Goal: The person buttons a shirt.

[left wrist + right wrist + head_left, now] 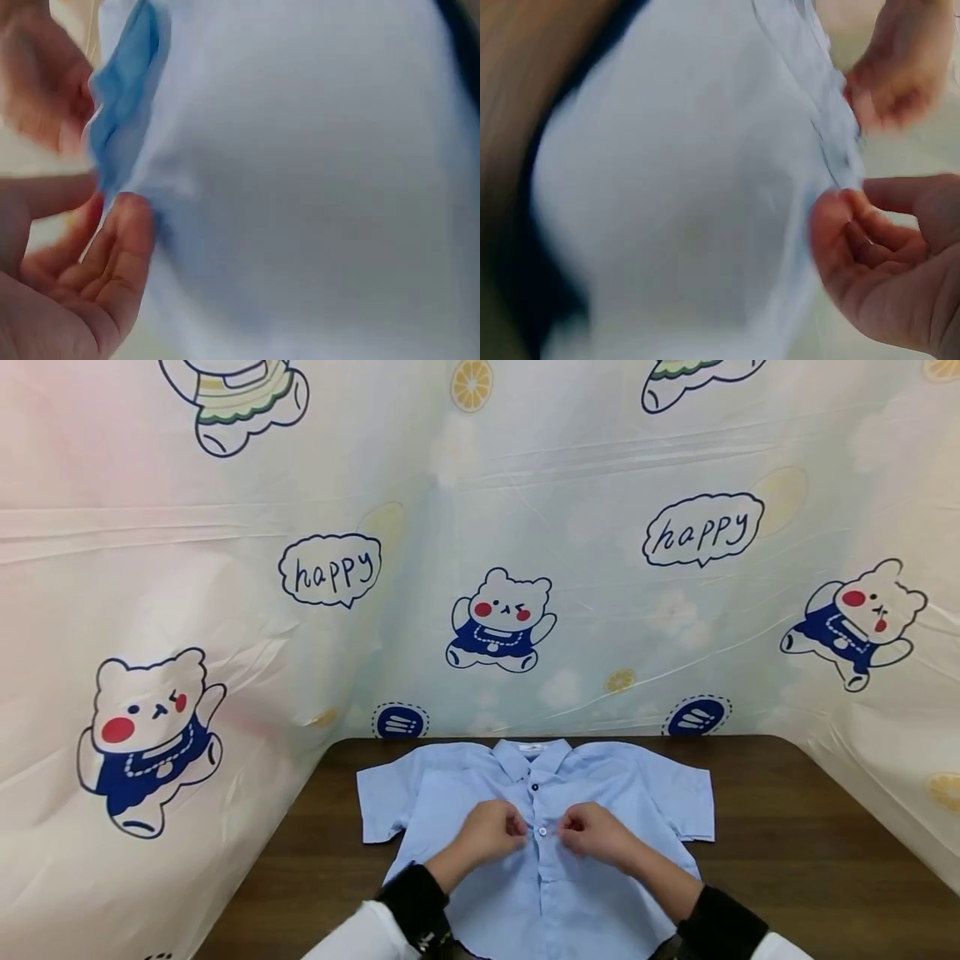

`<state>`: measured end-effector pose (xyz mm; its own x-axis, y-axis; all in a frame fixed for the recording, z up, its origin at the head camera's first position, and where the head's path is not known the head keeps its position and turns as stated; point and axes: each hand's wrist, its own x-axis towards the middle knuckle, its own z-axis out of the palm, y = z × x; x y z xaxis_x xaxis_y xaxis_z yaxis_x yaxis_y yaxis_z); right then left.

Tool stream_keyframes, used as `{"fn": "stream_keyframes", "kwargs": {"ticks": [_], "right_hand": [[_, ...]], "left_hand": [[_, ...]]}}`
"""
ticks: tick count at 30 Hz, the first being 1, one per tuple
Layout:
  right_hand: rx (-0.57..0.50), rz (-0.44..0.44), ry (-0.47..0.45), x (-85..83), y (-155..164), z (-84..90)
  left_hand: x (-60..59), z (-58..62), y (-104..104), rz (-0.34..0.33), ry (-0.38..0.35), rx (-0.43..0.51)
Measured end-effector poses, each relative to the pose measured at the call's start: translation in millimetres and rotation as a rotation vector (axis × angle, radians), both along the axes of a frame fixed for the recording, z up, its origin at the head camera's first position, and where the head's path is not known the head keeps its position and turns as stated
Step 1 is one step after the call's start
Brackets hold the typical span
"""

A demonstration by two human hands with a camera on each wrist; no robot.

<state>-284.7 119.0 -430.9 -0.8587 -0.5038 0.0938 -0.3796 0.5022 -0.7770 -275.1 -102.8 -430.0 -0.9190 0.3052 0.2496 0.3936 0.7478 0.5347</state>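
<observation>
A light blue short-sleeved shirt (pixel 600 910) lies front up, its collar at the far side and a row of buttons down the middle. My left hand (pixel 491 832) pinches the cloth just left of the button strip, beside a pale button (pixel 542 832). Opposite it, my right hand (pixel 596 835) pinches cloth just right of the strip. In the left wrist view the left hand (pixel 90 277) has thumb and fingertips together at the fabric. The right wrist view shows the right hand (pixel 892 262) likewise; its fingertips are partly blurred.
Under the shirt is a dark brown wooden table (pixel 780 827). A pale curtain (pixel 585 635) printed with cartoon bears and the word "happy" hangs behind it and along both sides. A dark button (pixel 535 787) sits nearer the collar.
</observation>
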Motion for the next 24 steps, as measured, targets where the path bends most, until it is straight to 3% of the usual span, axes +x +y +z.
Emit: {"fn": "stream_keyframes", "kwargs": {"ticks": [2, 4, 6, 11, 14, 17, 18, 21, 24], "right_hand": [[0.191, 0.006, 0.226, -1.1, 19.5, 5.9], [0.346, 0.029, 0.358, -3.0, 42.4, 10.1], [0.426, 0.065, 0.314, -3.4, 64.7, 10.1], [0.525, 0.112, 0.022, -4.6, 104.3, -14.9], [0.541, 0.119, -0.047, 0.2, 114.7, -26.7], [0.546, 0.143, -0.040, 10.1, 121.0, -30.7], [0.535, 0.147, -0.038, 10.6, 124.5, -35.4], [0.545, 0.175, 0.006, 13.5, 132.4, -44.1], [0.564, 0.191, 0.013, 16.3, 133.0, -39.5]], "left_hand": [[-2.2, 8.1, -22.1, -0.052, 0.075, -0.203], [-2.0, 13.5, -45.0, -0.077, 0.092, -0.356], [0.1, 13.2, -65.6, -0.114, 0.019, -0.449], [10.0, -6.5, -99.7, -0.118, -0.282, -0.561], [-1.5, -42.9, -123.4, -0.108, -0.319, -0.610], [-1.5, -55.4, -130.6, -0.083, -0.357, -0.631], [1.8, -55.3, -130.5, -0.080, -0.360, -0.646], [25.0, -30.6, -115.4, -0.049, -0.384, -0.697], [35.4, -19.0, -110.3, -0.071, -0.360, -0.746]]}}
